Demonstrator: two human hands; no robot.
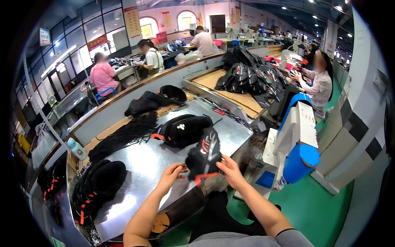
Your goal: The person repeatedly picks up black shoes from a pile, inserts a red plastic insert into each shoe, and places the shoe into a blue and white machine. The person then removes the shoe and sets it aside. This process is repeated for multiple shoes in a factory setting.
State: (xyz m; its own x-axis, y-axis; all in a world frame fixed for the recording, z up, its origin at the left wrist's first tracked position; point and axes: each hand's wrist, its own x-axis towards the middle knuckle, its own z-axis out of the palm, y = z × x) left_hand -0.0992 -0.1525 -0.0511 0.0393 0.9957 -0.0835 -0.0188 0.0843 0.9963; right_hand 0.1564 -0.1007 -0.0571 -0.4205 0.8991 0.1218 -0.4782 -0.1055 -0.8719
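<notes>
One shoe upper [202,157] endwise, orange tab [204,177] nearest

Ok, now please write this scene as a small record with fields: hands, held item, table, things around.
Held item: black shoe upper with grey and red marks
Right hand: pinches its right edge
Left hand: fingers at its left edge; grip unclear
Table: shiny metal
Table, left side: stacked black pieces with orange tabs
Behind table: heap of black uppers on brown board
Right side: white-and-blue machine
</notes>
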